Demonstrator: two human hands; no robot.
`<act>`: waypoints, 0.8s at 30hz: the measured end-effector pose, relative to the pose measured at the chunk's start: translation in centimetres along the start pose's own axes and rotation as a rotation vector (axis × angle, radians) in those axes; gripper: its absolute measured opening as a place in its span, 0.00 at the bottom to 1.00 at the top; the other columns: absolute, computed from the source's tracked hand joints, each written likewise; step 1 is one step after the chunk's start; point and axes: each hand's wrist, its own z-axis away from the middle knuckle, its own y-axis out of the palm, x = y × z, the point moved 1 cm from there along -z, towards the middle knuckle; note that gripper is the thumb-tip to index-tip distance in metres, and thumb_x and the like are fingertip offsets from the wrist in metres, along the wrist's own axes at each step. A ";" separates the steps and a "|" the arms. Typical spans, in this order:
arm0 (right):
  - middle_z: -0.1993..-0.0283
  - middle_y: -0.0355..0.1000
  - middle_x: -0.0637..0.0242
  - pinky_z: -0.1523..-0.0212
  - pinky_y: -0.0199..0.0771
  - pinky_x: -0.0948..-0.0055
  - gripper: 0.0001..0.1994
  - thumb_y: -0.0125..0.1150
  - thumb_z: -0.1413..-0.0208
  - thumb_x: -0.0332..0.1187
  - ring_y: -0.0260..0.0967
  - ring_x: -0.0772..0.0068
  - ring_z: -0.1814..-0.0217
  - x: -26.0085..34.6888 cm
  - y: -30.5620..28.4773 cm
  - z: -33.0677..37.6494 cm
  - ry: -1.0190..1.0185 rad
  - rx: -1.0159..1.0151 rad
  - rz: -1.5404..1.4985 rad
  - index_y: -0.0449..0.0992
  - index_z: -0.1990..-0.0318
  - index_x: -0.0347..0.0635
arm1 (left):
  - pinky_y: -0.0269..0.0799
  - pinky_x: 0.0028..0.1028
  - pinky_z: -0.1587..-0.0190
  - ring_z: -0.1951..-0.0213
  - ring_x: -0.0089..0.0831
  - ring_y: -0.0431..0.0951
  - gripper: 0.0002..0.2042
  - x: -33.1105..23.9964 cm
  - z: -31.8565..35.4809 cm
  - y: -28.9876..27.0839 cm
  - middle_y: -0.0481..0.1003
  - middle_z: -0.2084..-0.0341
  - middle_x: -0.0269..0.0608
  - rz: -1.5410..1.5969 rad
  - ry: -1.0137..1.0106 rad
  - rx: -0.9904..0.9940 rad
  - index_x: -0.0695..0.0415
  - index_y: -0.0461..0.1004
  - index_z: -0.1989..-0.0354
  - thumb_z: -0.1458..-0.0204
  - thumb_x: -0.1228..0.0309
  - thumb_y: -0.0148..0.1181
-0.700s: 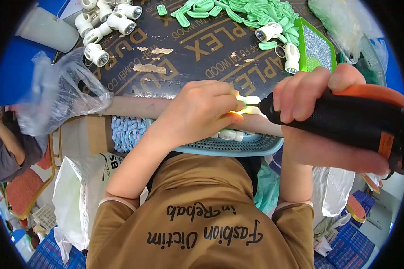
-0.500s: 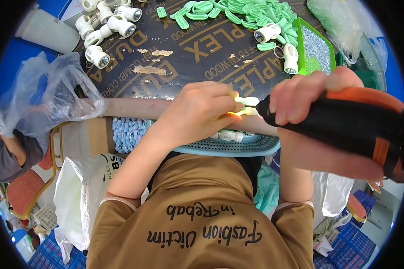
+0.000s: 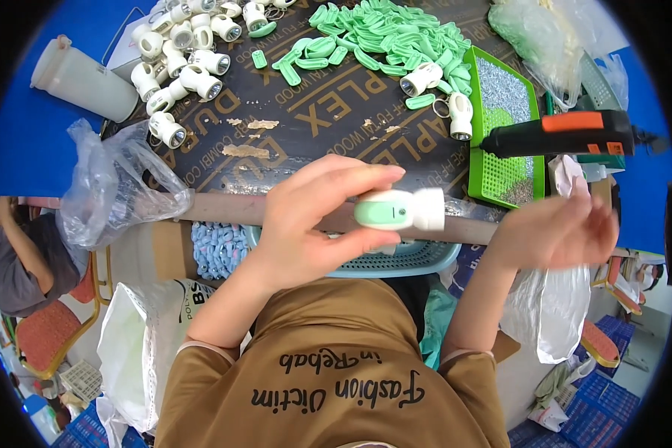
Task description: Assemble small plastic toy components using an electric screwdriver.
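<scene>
My left hand (image 3: 295,224) grips a small white flashlight (image 3: 427,210) between thumb and fingers, just above the table's near edge. Its green cover piece (image 3: 384,212) faces up and shows a small dark hole. To the right, my right hand (image 3: 556,231) is empty, its fingers loosely bent apart and slightly blurred. Beyond that hand, a black and orange electric screwdriver (image 3: 560,134) lies across a green tray (image 3: 473,179) of small silvery screws. Two white flashlights, one of them (image 3: 461,116) with a key ring, lie left of the tray beside a heap of green covers (image 3: 396,33).
Several white flashlights (image 3: 194,81) are piled at the far left, near a white plastic container (image 3: 82,81). A clear plastic bag (image 3: 119,187) hangs over the table's left edge. Below the near edge sits a blue-grey basket (image 3: 396,264). Another person's arm (image 3: 24,246) shows at far left.
The screwdriver has left my right hand and now lies over the tray; that hand has drawn back toward me. My left hand still holds the flashlight, which no longer glows.
</scene>
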 end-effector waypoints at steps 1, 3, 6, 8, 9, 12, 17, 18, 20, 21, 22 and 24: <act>0.58 0.63 0.60 0.55 0.63 0.73 0.17 0.51 0.47 0.33 0.62 0.66 0.58 1.4 -1.2 0.3 0.040 0.214 -0.060 0.61 0.52 0.33 | 0.70 0.23 0.67 0.69 0.28 0.74 0.22 -0.1 -0.2 0.1 0.73 0.69 0.39 0.015 0.011 0.021 0.58 0.73 0.59 0.68 0.73 0.69; 0.60 0.66 0.56 0.59 0.65 0.71 0.19 0.49 0.46 0.42 0.63 0.63 0.59 4.3 -1.1 1.6 0.278 0.773 -0.147 0.67 0.58 0.33 | 0.70 0.23 0.67 0.68 0.28 0.74 0.23 -1.2 -0.1 -0.2 0.72 0.68 0.40 0.038 -0.057 0.066 0.58 0.74 0.59 0.70 0.72 0.70; 0.59 0.67 0.55 0.61 0.66 0.72 0.21 0.49 0.48 0.43 0.66 0.64 0.59 6.5 -0.2 2.7 0.593 1.019 -0.353 0.67 0.56 0.32 | 0.68 0.25 0.65 0.67 0.30 0.74 0.24 -1.7 0.0 -0.2 0.74 0.69 0.42 0.017 -0.036 0.079 0.64 0.73 0.61 0.72 0.73 0.70; 0.59 0.66 0.56 0.59 0.65 0.74 0.20 0.52 0.49 0.38 0.66 0.64 0.59 6.7 -1.0 3.5 0.796 0.959 -0.445 0.65 0.53 0.32 | 0.69 0.26 0.64 0.67 0.32 0.74 0.22 -1.8 -0.2 0.2 0.73 0.68 0.42 0.000 -0.032 0.126 0.61 0.73 0.60 0.68 0.72 0.68; 0.59 0.66 0.56 0.59 0.65 0.74 0.20 0.52 0.49 0.38 0.66 0.64 0.59 6.8 -1.0 3.3 0.796 0.955 -0.446 0.65 0.53 0.32 | 0.70 0.28 0.64 0.68 0.35 0.75 0.20 -1.9 -0.1 0.3 0.73 0.67 0.41 -0.027 -0.037 0.166 0.58 0.72 0.59 0.65 0.71 0.66; 0.60 0.66 0.56 0.59 0.65 0.73 0.18 0.53 0.51 0.35 0.66 0.64 0.60 6.7 -1.1 3.0 0.944 1.029 -0.402 0.65 0.55 0.32 | 0.70 0.29 0.64 0.68 0.39 0.75 0.19 -2.0 0.7 1.0 0.73 0.67 0.42 0.036 -0.200 0.219 0.59 0.71 0.58 0.63 0.72 0.65; 0.66 0.65 0.59 0.68 0.61 0.71 0.13 0.48 0.48 0.36 0.60 0.66 0.71 6.5 -0.9 3.7 0.560 0.969 -0.414 0.65 0.61 0.34 | 0.71 0.28 0.66 0.68 0.37 0.75 0.20 -2.9 0.7 1.4 0.75 0.68 0.42 -0.109 0.001 0.143 0.60 0.71 0.60 0.66 0.74 0.65; 0.66 0.65 0.59 0.68 0.61 0.71 0.13 0.48 0.48 0.36 0.60 0.66 0.71 6.4 -0.8 3.9 0.562 0.967 -0.412 0.65 0.61 0.34 | 0.71 0.26 0.67 0.70 0.36 0.76 0.20 -3.1 0.6 1.6 0.75 0.69 0.43 -0.175 0.091 0.099 0.61 0.72 0.61 0.67 0.75 0.66; 0.70 0.65 0.60 0.71 0.58 0.72 0.12 0.45 0.47 0.36 0.58 0.67 0.74 6.2 -0.4 4.2 0.456 0.871 -0.405 0.66 0.63 0.35 | 0.71 0.27 0.67 0.70 0.36 0.76 0.20 -3.2 0.8 2.0 0.75 0.70 0.43 -0.262 0.141 0.068 0.61 0.72 0.62 0.68 0.75 0.66; 0.70 0.65 0.60 0.71 0.58 0.72 0.12 0.45 0.47 0.36 0.58 0.67 0.74 6.2 -0.1 4.3 0.457 0.870 -0.405 0.66 0.63 0.35 | 0.71 0.27 0.68 0.71 0.37 0.76 0.20 -3.2 0.9 2.2 0.75 0.70 0.44 -0.353 0.189 0.031 0.61 0.72 0.62 0.68 0.75 0.67; 0.71 0.65 0.60 0.72 0.58 0.72 0.12 0.44 0.46 0.36 0.58 0.67 0.74 6.1 0.1 4.4 0.479 0.815 -0.448 0.66 0.64 0.35 | 0.71 0.27 0.68 0.71 0.37 0.76 0.20 -3.2 0.9 2.3 0.75 0.70 0.44 -0.353 0.190 0.033 0.61 0.72 0.62 0.68 0.75 0.67; 0.72 0.65 0.61 0.72 0.58 0.72 0.11 0.44 0.46 0.35 0.58 0.67 0.74 6.2 0.2 4.5 0.502 0.757 -0.489 0.66 0.65 0.35 | 0.71 0.27 0.69 0.71 0.38 0.76 0.21 -3.3 0.7 2.6 0.75 0.70 0.43 -0.374 0.237 0.008 0.61 0.72 0.61 0.69 0.76 0.67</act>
